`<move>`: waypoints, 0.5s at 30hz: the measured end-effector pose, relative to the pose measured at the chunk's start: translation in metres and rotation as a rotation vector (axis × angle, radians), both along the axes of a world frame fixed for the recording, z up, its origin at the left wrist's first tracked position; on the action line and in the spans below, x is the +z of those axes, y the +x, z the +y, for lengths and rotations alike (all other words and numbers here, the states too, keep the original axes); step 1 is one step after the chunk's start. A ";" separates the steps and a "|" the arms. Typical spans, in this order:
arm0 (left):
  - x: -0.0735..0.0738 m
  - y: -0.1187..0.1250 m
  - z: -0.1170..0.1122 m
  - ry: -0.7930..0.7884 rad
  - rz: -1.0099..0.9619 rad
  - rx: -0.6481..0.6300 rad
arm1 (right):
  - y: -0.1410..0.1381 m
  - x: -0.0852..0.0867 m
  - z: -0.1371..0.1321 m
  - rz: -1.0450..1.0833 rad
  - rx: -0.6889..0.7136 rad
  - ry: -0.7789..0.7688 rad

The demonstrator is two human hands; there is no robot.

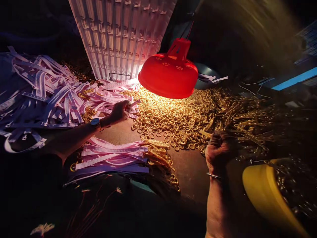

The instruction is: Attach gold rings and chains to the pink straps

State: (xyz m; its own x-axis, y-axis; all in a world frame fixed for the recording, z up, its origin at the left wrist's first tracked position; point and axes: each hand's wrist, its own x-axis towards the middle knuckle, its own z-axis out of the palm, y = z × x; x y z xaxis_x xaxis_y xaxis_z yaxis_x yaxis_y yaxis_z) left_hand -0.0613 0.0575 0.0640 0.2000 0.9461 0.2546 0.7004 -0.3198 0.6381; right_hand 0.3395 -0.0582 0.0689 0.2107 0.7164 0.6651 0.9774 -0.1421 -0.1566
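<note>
My left hand [121,111], with a watch on the wrist, is closed on the end of a pink strap [135,103] at the left edge of a heap of gold rings [178,115]. My right hand [219,148], a bangle on its wrist, is closed in a fist at the near right of the heap. A gold chain strip [205,133] sticks out of its left side; the fingers are partly in shadow. Between the hands lies a stack of pink straps [114,153] with gold chain ends [159,148] on their right.
A red lamp [168,74] hangs low over the rings. Loose pink straps [52,86] pile up at the left, gold chain strips [247,122] at the right. A yellow container [260,181] with chain stands near right, a dark bowl [204,72] behind the lamp, a ribbed panel [123,33] at the back.
</note>
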 end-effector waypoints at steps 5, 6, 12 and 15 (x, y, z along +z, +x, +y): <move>0.008 0.007 -0.055 -0.133 -0.326 -0.050 | -0.127 0.003 0.017 0.456 0.470 -0.071; 0.008 0.008 -0.063 -0.184 -0.384 -0.061 | -0.152 0.001 0.020 0.592 0.534 -0.134; -0.017 0.008 -0.067 -0.735 -0.579 -0.233 | -0.217 -0.030 0.039 1.149 0.817 -0.602; -0.034 0.005 -0.062 -0.768 -0.650 -0.180 | -0.200 -0.041 0.066 0.955 0.884 -0.665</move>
